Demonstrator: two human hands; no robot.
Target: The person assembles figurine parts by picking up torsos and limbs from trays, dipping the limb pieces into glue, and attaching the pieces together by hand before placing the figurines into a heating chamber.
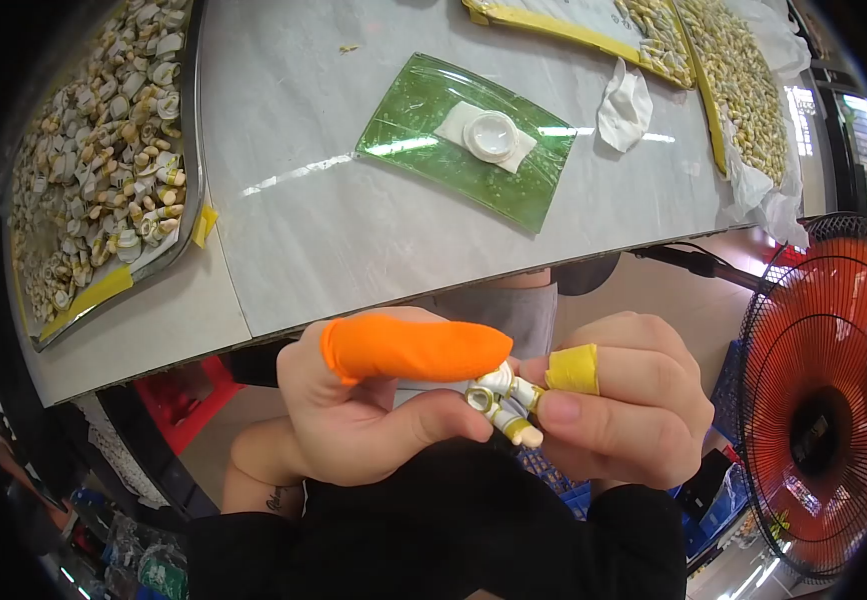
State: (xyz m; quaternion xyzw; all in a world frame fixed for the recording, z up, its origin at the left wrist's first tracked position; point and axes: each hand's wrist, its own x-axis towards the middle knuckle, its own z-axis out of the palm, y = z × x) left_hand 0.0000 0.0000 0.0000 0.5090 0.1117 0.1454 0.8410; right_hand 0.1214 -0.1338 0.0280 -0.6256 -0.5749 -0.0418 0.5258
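Head view: left hand [354, 420] — orange cover [419, 348] on one finger, presumably for grip or protection; covered finger and thumb closed about a small white-and-gold piece [509, 422], seemingly to steady it. Right hand [644, 400] — yellow tape [574, 370] round one finger; thumb and taped finger pinched on the piece's near side, so both hands share it. Piece located in front of the body, below the table [304, 230] edge in the picture; whether one part or several joined, cannot be told.

On the table: green mat [424, 120], bearing a round white dish [492, 134] on a pale pad, likely to guard the surface; crumpled tissue [625, 105] just beside the mat; left tray [195, 90], its rim apparently there to contain many similar small pieces
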